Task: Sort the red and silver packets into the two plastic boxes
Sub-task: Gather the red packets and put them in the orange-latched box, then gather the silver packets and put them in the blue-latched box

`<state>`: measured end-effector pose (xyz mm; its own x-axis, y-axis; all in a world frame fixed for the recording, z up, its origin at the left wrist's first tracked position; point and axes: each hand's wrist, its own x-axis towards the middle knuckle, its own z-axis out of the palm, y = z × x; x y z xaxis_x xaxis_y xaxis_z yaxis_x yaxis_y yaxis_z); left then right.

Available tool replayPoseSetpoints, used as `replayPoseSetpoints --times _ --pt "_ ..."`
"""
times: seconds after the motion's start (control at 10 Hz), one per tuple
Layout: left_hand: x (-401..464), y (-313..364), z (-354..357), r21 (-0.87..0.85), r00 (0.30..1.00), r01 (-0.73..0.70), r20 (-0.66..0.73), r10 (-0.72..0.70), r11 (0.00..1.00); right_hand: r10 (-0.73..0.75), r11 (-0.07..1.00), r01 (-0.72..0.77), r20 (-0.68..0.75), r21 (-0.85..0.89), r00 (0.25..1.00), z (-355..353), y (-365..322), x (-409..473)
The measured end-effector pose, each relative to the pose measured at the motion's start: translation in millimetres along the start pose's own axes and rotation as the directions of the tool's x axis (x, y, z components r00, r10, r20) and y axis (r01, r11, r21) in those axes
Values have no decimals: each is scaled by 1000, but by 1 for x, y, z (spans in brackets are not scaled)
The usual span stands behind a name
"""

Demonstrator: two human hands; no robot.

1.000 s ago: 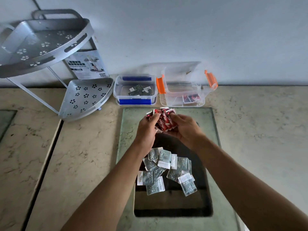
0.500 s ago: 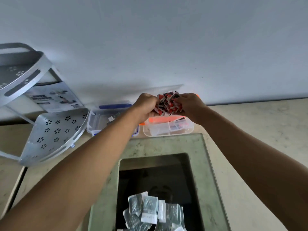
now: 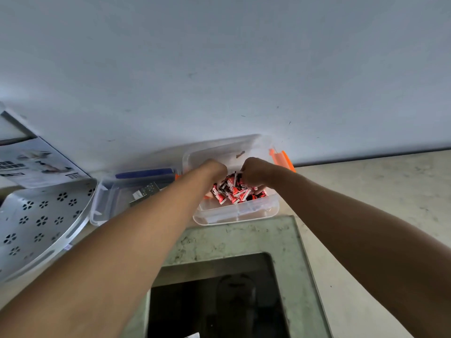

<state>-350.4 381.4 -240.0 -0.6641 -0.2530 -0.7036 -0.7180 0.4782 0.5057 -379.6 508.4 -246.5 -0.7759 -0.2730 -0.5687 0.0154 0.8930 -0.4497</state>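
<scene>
Red, white and black packets [image 3: 231, 191] between left hand [image 3: 214, 167] and right hand [image 3: 253, 170], in clear box [image 3: 234, 215] with orange clips [image 3: 281, 159]. Left of left hand, clear box with blue clip [image 3: 144, 173]. Farther left, silver rack [image 3: 41, 223] punched with flower-shaped holes.

"What's on the stone counter [image 3: 380, 191]?"

"Two clear boxes by the wall. The orange-clip box [image 3: 234, 213] and the blue-clip box [image 3: 105, 206] sit side by side. A holey metal shelf [image 3: 36, 228] lies left."
</scene>
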Motion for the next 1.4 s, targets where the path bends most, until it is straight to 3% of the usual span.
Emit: replayPoseSetpoints --times 0.2,0.3,0.4,0.5,0.6,0.7,0.9,1.0,1.1,1.3,1.4 --pt "-8 4 -10 62 989 -127 -69 131 990 -46 998 44 -55 -35 997 -11 -3 -9" --pt "-42 3 -21 0 970 -187 -160 185 982 -151 975 135 -82 -177 985 -14 -6 -30" --pt "-65 2 -30 -49 962 -230 -166 219 972 -242 959 221 -110 -175 964 -16 -12 -55" --pt "-103 -4 -45 -138 945 -299 -184 272 944 -327 945 323 -212 -55 921 -15 -18 -93" --pt "-139 -14 -50 -173 931 -342 -195 308 924 -317 941 337 -276 25 907 -6 -22 -123" --pt "-184 -46 -47 -180 921 -367 -210 329 913 -336 930 368 -350 27 874 21 -24 -176" --pt "-242 -113 -30 84 867 -429 -242 437 899 -376 925 370 -331 -83 866 77 -13 -248" --pt "-262 -151 -13 107 874 -409 -238 423 906 -351 935 349 -292 -60 890 108 -3 -274" --pt "-283 -217 31 24 918 -344 -204 341 939 -290 956 291 -234 -30 928 160 20 -313" --pt "-302 -298 102 -28 980 -188 -65 186 982 -166 986 168 -80 17 983 242 69 -357" --pt "-308 -313 115 -85 987 -157 -50 153 984 -138 990 138 -82 -5 987 257 83 -364"
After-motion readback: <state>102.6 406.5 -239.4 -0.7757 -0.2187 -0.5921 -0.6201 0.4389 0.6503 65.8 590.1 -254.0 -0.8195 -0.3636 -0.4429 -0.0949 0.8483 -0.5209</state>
